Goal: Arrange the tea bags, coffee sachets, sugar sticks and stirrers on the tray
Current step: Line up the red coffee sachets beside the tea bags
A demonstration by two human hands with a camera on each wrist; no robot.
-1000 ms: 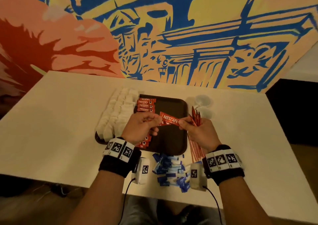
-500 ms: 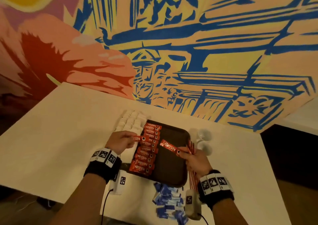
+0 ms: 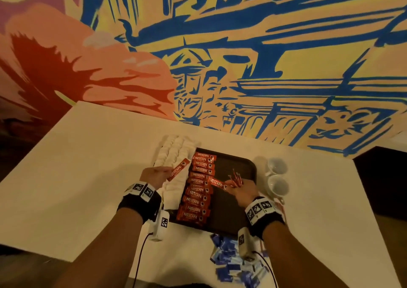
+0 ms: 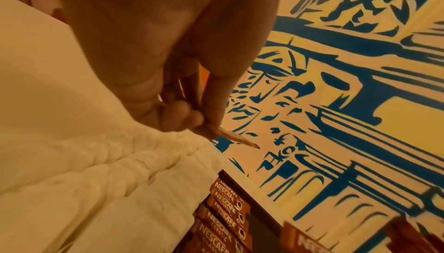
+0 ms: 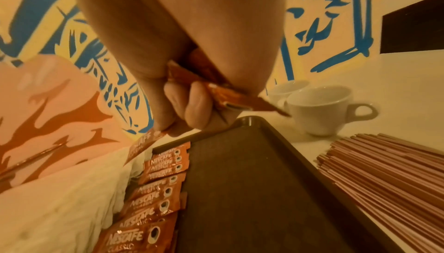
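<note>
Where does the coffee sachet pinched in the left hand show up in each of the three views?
Head: coffee sachet left of centre, tilted above the tea bags.
Left wrist: centre, edge-on past the left hand.
Right wrist: thin red sliver at the far left edge.
Shared landmark: the row of sachets on the tray.

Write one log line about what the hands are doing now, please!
left hand: holds one coffee sachet | right hand: holds sachet bunch | tray: sachet column | sugar sticks: off tray
</note>
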